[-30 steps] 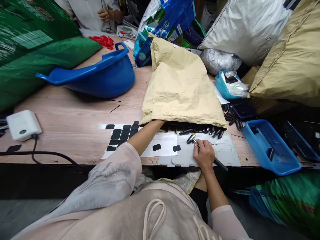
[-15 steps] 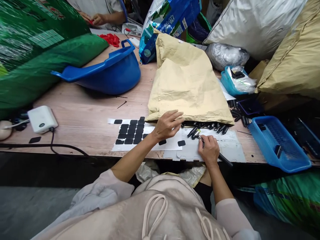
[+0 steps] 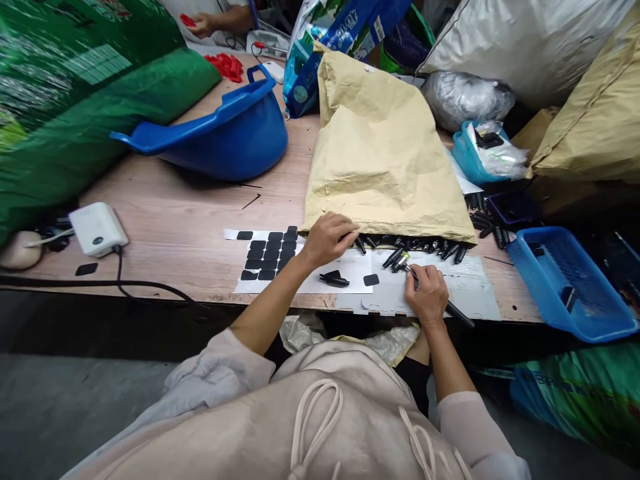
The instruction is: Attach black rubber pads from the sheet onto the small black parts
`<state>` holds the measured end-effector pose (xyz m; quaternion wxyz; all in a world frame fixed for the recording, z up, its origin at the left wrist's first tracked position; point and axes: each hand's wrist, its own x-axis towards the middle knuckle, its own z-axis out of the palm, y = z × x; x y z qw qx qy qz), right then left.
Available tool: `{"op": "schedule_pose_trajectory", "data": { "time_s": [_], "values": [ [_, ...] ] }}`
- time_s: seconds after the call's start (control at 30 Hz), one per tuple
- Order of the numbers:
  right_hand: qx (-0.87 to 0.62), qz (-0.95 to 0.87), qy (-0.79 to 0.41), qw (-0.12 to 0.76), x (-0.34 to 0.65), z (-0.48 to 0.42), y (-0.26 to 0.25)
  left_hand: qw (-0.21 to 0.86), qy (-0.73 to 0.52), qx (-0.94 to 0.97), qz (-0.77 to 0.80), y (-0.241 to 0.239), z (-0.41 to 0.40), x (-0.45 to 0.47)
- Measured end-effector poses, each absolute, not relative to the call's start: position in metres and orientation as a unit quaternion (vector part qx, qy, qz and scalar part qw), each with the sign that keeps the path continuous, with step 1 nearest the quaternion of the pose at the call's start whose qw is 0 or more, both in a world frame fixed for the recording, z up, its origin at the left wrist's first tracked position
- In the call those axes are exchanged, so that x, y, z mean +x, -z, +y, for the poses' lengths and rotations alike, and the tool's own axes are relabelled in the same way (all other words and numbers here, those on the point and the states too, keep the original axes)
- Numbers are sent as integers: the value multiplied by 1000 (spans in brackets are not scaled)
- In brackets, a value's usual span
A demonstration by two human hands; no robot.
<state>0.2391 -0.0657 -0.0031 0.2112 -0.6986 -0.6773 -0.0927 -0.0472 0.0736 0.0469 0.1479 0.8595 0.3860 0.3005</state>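
Note:
My right hand [image 3: 427,292] is closed around the black handle of a small hammer [image 3: 459,315]. Its metal head, with a yellowish end, rests near several black tube-shaped parts [image 3: 393,257] on a grey sheet [image 3: 467,287]. Beside the front edge of a tan paper sack [image 3: 385,160], my left hand [image 3: 327,239] has its fingers bent and somewhat apart; a black part lies close to the fingertips. Their undersides are hidden. Below that hand, another black part [image 3: 335,280] lies on white paper [image 3: 357,268]. Black rounded squares [image 3: 271,255] are in rows on the paper's left side.
A blue basin [image 3: 225,140] stands tilted at the back left, by a green sack [image 3: 125,113]. A blue basket [image 3: 575,287] holds a few black pieces at right. A white box [image 3: 99,230] trails a dark cable. Across the table, a co-worker's hand [image 3: 203,25] holds something red.
My left hand has drawn its spread fingers in, close to the sack's edge. A black part on the paper beneath it now shows. The hammer stays in my right hand; the view has shifted slightly.

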Motion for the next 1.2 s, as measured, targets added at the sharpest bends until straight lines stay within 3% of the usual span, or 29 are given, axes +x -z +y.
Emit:
{"op": "schedule_pose_trajectory", "data": {
  "time_s": [0.17,0.3,0.63,0.93,1.2],
  "values": [
    [-698,-679,87,210,239,-66,4,231,-215,875,367,-31,0,-88],
    [-698,-677,97,213,238,-65,2,262,-240,849,391,-9,-22,-93],
    [-701,-670,106,221,238,-64,3,228,-213,858,408,-13,5,5],
    [-698,-666,103,242,242,-65,7,279,-280,809,435,5,6,-15],
    [-701,-662,115,239,245,-66,6,274,-243,819,442,2,8,-7]
  ]
}}
